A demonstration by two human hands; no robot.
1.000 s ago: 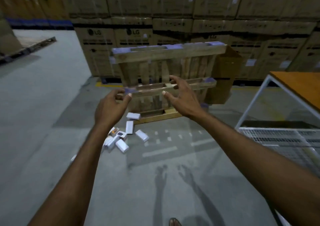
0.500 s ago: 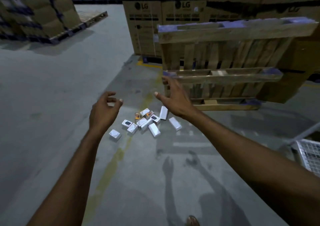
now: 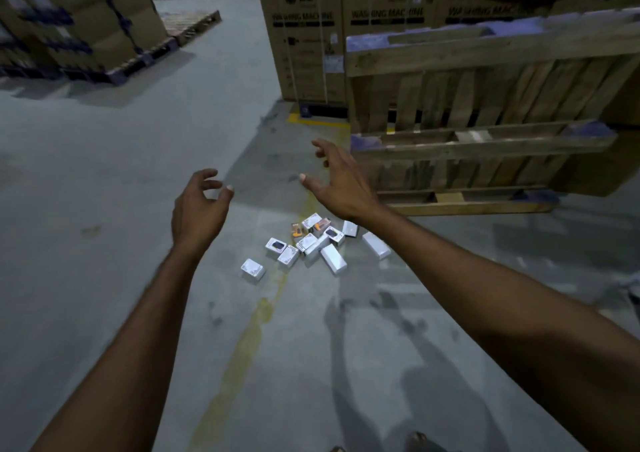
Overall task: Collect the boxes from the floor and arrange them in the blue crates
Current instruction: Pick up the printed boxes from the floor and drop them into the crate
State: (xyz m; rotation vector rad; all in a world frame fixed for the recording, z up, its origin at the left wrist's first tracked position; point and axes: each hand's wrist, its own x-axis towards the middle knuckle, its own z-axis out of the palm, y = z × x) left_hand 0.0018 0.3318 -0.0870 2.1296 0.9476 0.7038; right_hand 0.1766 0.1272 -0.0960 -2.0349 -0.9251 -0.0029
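Several small white boxes (image 3: pixel 315 243) lie scattered in a loose heap on the grey concrete floor, a few with orange or dark pictures on top. One box (image 3: pixel 253 269) lies apart at the heap's left. My left hand (image 3: pixel 199 209) hovers above and left of the heap, fingers curled apart and holding nothing. My right hand (image 3: pixel 336 181) is stretched out above the heap, fingers spread, also empty. No blue crate is in view.
A wooden pallet (image 3: pixel 478 119) stands on edge at the right, close behind the heap. Large LG washing machine cartons (image 3: pixel 304 36) are stacked behind it. More cartons on a pallet (image 3: pixel 86 22) stand far left. A faded yellow line (image 3: pixel 242 347) runs along the floor.
The view has swung left and down, so the white table at the right has left the frame. The boxes now sit nearer the centre. Both hands stay raised and empty.
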